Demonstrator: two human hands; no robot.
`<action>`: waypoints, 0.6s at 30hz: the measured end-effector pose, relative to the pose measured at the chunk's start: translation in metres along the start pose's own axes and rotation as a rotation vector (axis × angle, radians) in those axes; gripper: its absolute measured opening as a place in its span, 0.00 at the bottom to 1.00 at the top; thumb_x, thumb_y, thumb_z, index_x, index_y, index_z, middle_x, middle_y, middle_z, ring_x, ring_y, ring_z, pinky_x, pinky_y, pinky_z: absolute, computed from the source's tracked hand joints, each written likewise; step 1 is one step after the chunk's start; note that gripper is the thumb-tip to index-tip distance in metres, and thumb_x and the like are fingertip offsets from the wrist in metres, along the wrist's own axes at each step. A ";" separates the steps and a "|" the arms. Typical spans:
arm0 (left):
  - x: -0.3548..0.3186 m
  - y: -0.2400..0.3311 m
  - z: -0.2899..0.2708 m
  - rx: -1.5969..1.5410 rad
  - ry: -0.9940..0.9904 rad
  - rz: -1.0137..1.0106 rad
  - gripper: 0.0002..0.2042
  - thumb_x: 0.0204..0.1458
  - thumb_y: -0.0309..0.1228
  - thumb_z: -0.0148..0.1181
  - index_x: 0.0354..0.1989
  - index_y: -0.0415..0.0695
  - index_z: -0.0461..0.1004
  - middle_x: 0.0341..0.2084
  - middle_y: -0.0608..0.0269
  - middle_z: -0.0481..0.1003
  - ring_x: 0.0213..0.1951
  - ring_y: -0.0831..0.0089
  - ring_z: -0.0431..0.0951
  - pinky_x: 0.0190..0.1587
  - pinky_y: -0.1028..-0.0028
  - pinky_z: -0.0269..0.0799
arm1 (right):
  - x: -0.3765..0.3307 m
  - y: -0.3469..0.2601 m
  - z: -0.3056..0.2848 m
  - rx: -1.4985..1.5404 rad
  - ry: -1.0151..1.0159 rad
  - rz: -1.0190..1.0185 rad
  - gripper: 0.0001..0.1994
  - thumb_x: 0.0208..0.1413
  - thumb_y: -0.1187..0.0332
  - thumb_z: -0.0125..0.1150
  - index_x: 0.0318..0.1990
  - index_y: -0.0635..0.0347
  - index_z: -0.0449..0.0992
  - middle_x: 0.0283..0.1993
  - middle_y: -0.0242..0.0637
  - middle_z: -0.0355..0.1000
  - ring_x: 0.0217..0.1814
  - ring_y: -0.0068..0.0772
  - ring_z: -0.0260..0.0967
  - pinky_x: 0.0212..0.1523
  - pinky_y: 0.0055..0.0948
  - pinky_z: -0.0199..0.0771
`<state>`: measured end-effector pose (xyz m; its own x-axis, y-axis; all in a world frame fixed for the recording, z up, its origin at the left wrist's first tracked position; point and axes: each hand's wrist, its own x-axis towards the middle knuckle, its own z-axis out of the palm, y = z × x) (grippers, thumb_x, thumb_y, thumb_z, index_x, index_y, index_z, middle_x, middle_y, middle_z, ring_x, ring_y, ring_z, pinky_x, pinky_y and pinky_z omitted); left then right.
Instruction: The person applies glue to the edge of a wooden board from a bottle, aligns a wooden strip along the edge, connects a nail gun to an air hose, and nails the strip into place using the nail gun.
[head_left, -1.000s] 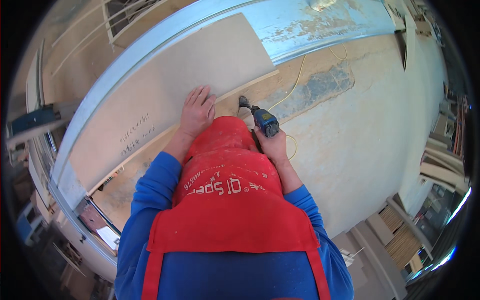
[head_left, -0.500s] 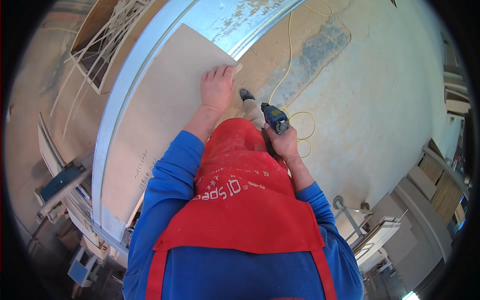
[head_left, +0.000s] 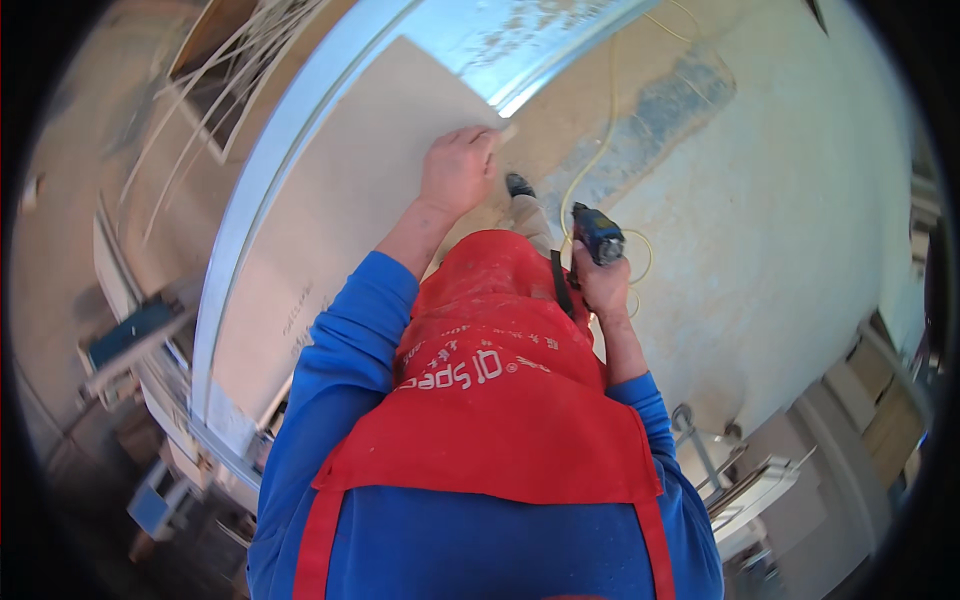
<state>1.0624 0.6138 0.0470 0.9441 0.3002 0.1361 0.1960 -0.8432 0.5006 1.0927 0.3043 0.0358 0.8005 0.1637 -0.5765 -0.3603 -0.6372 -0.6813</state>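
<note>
My left hand (head_left: 458, 172) is at the right edge of a large pale board (head_left: 370, 140), near its far corner. Its fingers are curled around a thin wooden strip (head_left: 508, 133), whose end sticks out past them at the board's corner. Low beside my right thigh, my right hand (head_left: 605, 287) grips a blue and black nail gun (head_left: 599, 236). The tool is held away from the board, and its lower part is partly hidden by the hand. The board lies on a long metal-edged worktable (head_left: 262, 190).
A yellow hose (head_left: 600, 150) loops over the floor near the nail gun. Left of the worktable stands an open box (head_left: 228, 125) with long thin strips (head_left: 190, 140) sticking out. Stacked panels (head_left: 850, 460) stand at the right, and a wheeled metal frame (head_left: 695, 440) is nearer.
The whole view has shifted, so most things appear further right. The nail gun has moved slightly right, away from the board. My left hand stays at the board's edge.
</note>
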 end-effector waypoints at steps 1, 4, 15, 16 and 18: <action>-0.007 -0.009 -0.011 -0.101 -0.023 -0.018 0.20 0.52 0.30 0.69 0.55 0.45 0.81 0.52 0.56 0.83 0.53 0.52 0.83 0.57 0.56 0.79 | 0.000 -0.002 0.004 -0.014 -0.051 -0.024 0.17 0.61 0.58 0.73 0.40 0.67 0.84 0.28 0.41 0.81 0.29 0.31 0.79 0.36 0.39 0.80; -0.063 -0.030 -0.052 -0.075 0.095 -0.126 0.22 0.50 0.34 0.73 0.54 0.42 0.80 0.52 0.52 0.83 0.54 0.50 0.82 0.57 0.56 0.79 | -0.006 -0.009 0.007 0.116 -0.080 0.017 0.14 0.63 0.62 0.73 0.34 0.65 0.83 0.25 0.31 0.77 0.24 0.22 0.72 0.25 0.29 0.71; -0.398 -0.104 -0.136 0.060 0.234 -0.377 0.26 0.45 0.38 0.79 0.53 0.44 0.81 0.56 0.56 0.81 0.61 0.55 0.79 0.63 0.55 0.74 | -0.097 0.005 0.072 0.044 -0.091 -0.135 0.10 0.63 0.66 0.72 0.33 0.60 0.80 0.20 0.28 0.71 0.20 0.22 0.69 0.21 0.28 0.67; -0.411 -0.110 -0.131 0.038 0.260 -0.411 0.26 0.45 0.38 0.79 0.53 0.44 0.81 0.56 0.56 0.81 0.61 0.55 0.79 0.63 0.55 0.74 | -0.110 0.007 0.082 0.063 -0.064 -0.143 0.09 0.63 0.66 0.72 0.33 0.60 0.80 0.20 0.27 0.70 0.19 0.22 0.68 0.21 0.27 0.66; -0.424 -0.116 -0.116 0.103 0.301 -0.309 0.21 0.47 0.36 0.76 0.50 0.46 0.82 0.56 0.61 0.80 0.64 0.60 0.76 0.67 0.55 0.69 | -0.144 0.013 0.101 -0.020 -0.095 -0.166 0.09 0.63 0.66 0.72 0.34 0.60 0.80 0.20 0.28 0.71 0.20 0.22 0.69 0.21 0.27 0.67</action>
<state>0.6086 0.6366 0.0306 0.7210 0.6486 0.2437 0.4964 -0.7289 0.4714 0.9246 0.3487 0.0642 0.7989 0.3376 -0.4977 -0.2166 -0.6106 -0.7618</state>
